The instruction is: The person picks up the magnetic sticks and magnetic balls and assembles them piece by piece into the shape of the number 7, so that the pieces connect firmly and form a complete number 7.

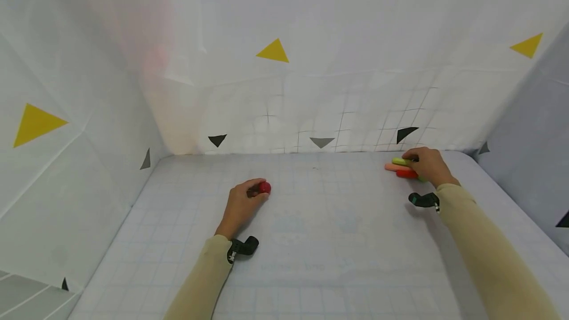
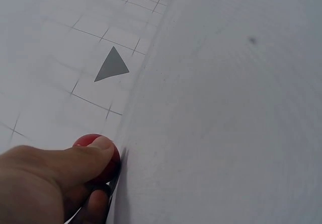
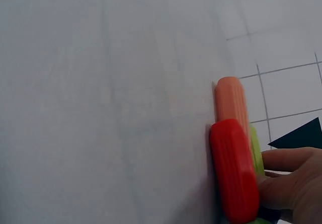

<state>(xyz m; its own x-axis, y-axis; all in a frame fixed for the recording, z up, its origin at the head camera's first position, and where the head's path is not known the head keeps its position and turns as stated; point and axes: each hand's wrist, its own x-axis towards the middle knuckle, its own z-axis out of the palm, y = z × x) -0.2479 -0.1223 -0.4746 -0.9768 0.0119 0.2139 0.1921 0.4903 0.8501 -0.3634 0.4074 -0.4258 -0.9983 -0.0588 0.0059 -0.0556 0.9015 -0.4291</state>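
In the head view, my left hand [image 1: 240, 207] grips a glossy red round object [image 1: 265, 187] close over the left middle of the table. The left wrist view shows the thumb pressed on its red rounded side [image 2: 109, 167], with something dark beneath, partly hidden by the fingers. At the far right, my right hand [image 1: 428, 166] pinches a yellow-green stick [image 1: 401, 161] between thumb and fingers. Beside it lie a salmon ribbed stick [image 3: 231, 99] and a thick red ribbed stick [image 3: 234, 171]. A bit of green [image 1: 422, 179] shows under the hand.
The white gridded table [image 1: 329, 231] meets a white sheet wall [image 1: 355, 63] right behind the sticks. Side sheets rise at left and right. Yellow and dark triangle markers [image 1: 321, 142] dot the walls. Each wrist carries a small black camera [image 1: 422, 200].
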